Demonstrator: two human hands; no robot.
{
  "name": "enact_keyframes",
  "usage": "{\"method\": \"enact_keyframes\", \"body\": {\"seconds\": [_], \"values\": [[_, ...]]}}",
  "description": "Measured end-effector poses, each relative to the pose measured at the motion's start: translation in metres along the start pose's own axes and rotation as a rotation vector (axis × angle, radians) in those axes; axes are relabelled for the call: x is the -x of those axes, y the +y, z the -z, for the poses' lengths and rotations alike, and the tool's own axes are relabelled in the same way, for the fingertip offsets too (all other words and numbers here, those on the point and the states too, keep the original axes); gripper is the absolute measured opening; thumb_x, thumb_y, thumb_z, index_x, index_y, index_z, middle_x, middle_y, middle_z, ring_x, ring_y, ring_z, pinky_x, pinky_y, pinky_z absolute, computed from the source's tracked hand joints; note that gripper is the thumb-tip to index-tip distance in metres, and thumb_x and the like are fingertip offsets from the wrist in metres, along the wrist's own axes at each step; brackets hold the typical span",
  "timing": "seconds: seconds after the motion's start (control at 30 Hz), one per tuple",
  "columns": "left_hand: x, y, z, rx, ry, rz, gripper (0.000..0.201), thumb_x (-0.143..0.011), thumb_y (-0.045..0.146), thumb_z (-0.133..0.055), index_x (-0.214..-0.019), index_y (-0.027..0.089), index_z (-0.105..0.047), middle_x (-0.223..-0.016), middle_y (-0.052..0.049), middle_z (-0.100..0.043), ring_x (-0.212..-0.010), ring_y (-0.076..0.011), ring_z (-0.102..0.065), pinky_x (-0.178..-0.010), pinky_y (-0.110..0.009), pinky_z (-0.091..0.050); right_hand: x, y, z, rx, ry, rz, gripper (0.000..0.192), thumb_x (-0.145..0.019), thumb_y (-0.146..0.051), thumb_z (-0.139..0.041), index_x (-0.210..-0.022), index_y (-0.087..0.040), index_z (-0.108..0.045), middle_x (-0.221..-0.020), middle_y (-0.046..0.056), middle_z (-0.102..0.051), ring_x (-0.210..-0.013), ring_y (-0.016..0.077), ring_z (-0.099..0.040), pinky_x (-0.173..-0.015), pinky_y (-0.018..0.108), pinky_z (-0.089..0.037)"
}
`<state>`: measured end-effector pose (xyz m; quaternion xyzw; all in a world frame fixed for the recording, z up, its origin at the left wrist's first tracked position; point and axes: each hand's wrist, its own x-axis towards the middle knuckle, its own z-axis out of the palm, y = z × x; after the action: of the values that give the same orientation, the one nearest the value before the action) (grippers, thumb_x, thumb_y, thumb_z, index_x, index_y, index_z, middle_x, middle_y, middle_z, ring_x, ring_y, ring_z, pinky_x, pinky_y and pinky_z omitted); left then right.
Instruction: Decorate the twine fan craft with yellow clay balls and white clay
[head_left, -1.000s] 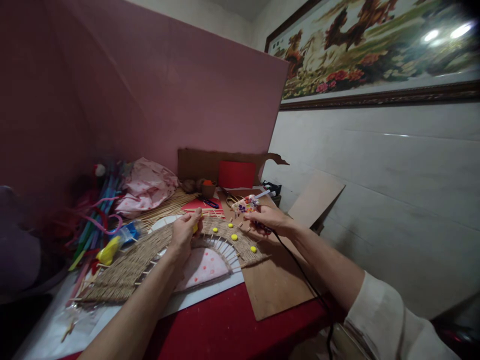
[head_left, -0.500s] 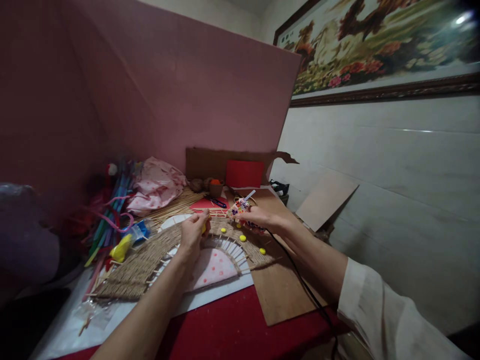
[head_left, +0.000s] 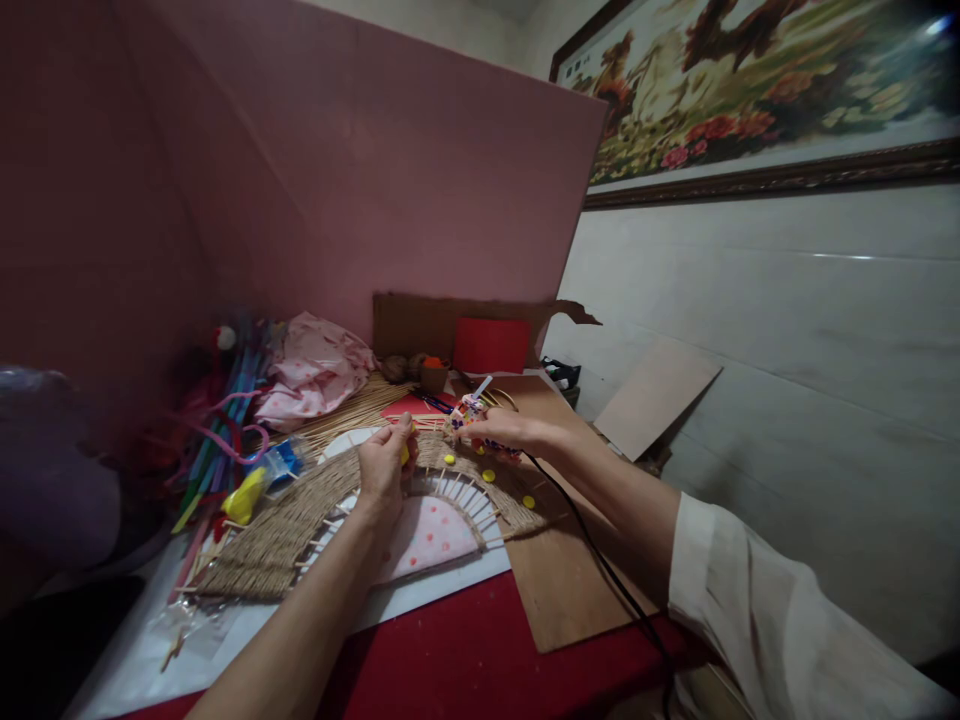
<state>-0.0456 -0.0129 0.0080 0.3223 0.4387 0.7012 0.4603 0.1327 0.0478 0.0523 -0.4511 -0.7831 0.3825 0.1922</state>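
Brown container (head_left: 433, 379) holds something orange (head_left: 433, 362); left grip (head_left: 383, 470) pinches yellow lump (head_left: 406, 454), right grip (head_left: 504, 429) a glue gun (head_left: 468, 408).

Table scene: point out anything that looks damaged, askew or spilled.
The brown cardboard strip in front of the pink panel looks torn: its right end tapers to a ragged tongue jutting past the panel's edge. Nearby, the spotted cloth lies crumpled. I see no spill.

The woven arch (head_left: 277, 535) is tan with bright yellow discs (head_left: 488, 476) on it, the half-round pad (head_left: 431, 535) inside it pale pink with red spots, the glue gun (head_left: 466, 410) above it multicoloured, the tabletop (head_left: 450, 660) before it deep red
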Motion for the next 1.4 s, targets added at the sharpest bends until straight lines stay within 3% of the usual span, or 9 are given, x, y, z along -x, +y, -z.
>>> {"method": "enact_keyframes", "body": {"seconds": [0.27,0.47,0.97,1.4], "values": [[0.000,0.001,0.000,0.008,0.009,0.015,0.042,-0.055,0.050,-0.075,-0.062,0.012,-0.057,-0.045,0.005,-0.048,-0.034,-0.0037,-0.036,-0.031,-0.015,-0.017,-0.003,0.001,-0.002,-0.144,-0.042,-0.144,0.016,-0.072,-0.030,-0.067,-0.068,-0.018,-0.057,-0.058,0.002,-0.055,-0.058,0.0160,-0.052,-0.050,0.026,-0.040],[0.000,0.000,0.000,0.003,0.012,0.023,0.042,-0.054,0.050,-0.075,-0.063,0.013,-0.057,-0.047,0.005,-0.049,-0.036,-0.0038,-0.037,-0.032,-0.015,-0.018,-0.002,-0.003,-0.003,-0.198,-0.003,-0.149,0.017,-0.072,-0.031,-0.068,-0.071,-0.019,-0.056,-0.059,0.001,-0.056,-0.057,0.0157,-0.053,-0.050,0.025,-0.042],[0.000,0.000,0.000,-0.003,0.003,0.012,0.042,-0.057,0.050,-0.073,-0.062,0.013,-0.056,-0.045,0.005,-0.047,-0.034,-0.0037,-0.035,-0.031,-0.016,-0.017,-0.002,-0.008,-0.002,-0.112,-0.086,-0.191,0.024,-0.072,-0.037,-0.068,-0.068,-0.017,-0.055,-0.049,-0.003,-0.047,-0.044,0.0108,-0.045,-0.041,0.022,-0.036],[0.000,0.000,0.000,0.008,0.016,0.008,0.042,-0.057,0.050,-0.074,-0.062,0.012,-0.057,-0.044,0.005,-0.047,-0.034,-0.0039,-0.036,-0.031,-0.015,-0.018,-0.002,-0.001,-0.003,-0.193,0.029,-0.201,0.013,-0.079,-0.023,-0.061,-0.072,-0.013,-0.058,-0.063,0.004,-0.061,-0.060,0.0130,-0.056,-0.054,0.021,-0.042]]}}
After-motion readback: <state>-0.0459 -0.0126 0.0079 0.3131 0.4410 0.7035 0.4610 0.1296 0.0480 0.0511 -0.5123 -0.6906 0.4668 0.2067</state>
